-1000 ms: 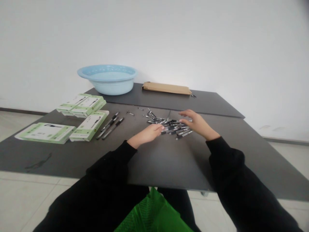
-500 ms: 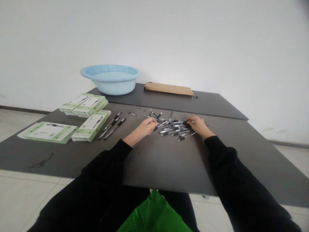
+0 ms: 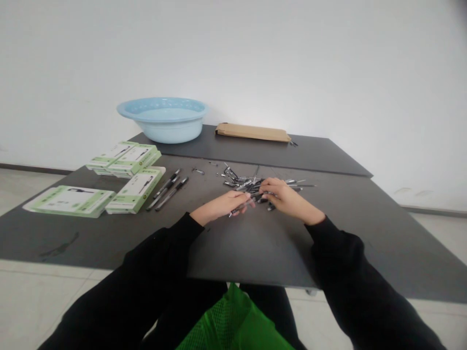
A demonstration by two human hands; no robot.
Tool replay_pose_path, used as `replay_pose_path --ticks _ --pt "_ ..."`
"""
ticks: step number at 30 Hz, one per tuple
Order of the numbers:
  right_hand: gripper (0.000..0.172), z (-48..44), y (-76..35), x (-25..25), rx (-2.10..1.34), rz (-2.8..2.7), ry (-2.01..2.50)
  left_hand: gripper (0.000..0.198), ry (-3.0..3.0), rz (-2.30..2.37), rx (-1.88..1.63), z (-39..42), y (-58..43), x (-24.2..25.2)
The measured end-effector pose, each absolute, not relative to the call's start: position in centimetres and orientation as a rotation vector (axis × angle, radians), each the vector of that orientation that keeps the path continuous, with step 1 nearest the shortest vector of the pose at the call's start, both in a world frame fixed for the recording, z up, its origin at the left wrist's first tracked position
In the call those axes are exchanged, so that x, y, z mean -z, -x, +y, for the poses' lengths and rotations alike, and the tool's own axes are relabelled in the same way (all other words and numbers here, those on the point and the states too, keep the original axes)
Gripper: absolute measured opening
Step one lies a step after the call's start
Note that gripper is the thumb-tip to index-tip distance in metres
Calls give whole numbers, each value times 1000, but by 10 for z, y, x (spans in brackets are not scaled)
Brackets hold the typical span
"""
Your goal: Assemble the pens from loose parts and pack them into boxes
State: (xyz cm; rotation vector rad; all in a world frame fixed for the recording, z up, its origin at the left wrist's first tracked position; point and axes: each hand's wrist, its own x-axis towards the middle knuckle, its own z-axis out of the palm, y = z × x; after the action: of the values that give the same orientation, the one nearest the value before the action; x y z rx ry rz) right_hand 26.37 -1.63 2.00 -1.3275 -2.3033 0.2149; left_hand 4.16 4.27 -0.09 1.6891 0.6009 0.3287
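Observation:
My left hand (image 3: pixel 229 204) is closed round a clear-and-black pen (image 3: pixel 232 213), whose end pokes out below the fingers on the near side of the pile. Just to its right, my right hand (image 3: pixel 286 198) curls over the heap with bent fingers. Its fingertips meet the dark pieces, but what they pinch is hidden. Beneath and behind both hands spreads a heap of pens and pen parts (image 3: pixel 237 180), black, clear and silver. A thin refill (image 3: pixel 309 185) sticks out on the right side. Several assembled pens (image 3: pixel 171 193) lie side by side left of my left hand.
Green-and-white pen boxes (image 3: pixel 134 189) lie at the left, some stacked. A light blue basin (image 3: pixel 168 130) stands at the back left. Beside it lies a flat brown cardboard piece (image 3: pixel 251 132). Small loose parts (image 3: pixel 198 170) are scattered behind the pens. The dark table (image 3: pixel 255 253) has a seam across it.
My right hand has moved left and nearer over the heap, toward my left hand. My left hand has shifted slightly right and nearer, and a pen now shows in it. The heap is more bunched.

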Motion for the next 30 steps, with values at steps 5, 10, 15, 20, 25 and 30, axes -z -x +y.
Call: replay_pose_path --ticks 5,10,15,20,25,30 --pt "22 -14 -259 -16 -130 -2357 1339 36 -1611 509 -231 35 -43 2" --pt "29 -4 -314 -15 61 -2024 1587 23 -1426 504 -259 32 -48 9" --pt "23 -2 -409 7 222 -1675 2155 25 -1393 472 -332 31 -45 4" --pt "24 0 -439 33 88 -1707 2317 26 -1398 471 -324 32 -44 0" --pt "18 -1 -440 43 235 -1712 2255 17 -1333 456 -442 37 -46 3" --pt "22 -16 -437 14 355 -1597 2134 12 -1212 492 -515 36 -46 -1"
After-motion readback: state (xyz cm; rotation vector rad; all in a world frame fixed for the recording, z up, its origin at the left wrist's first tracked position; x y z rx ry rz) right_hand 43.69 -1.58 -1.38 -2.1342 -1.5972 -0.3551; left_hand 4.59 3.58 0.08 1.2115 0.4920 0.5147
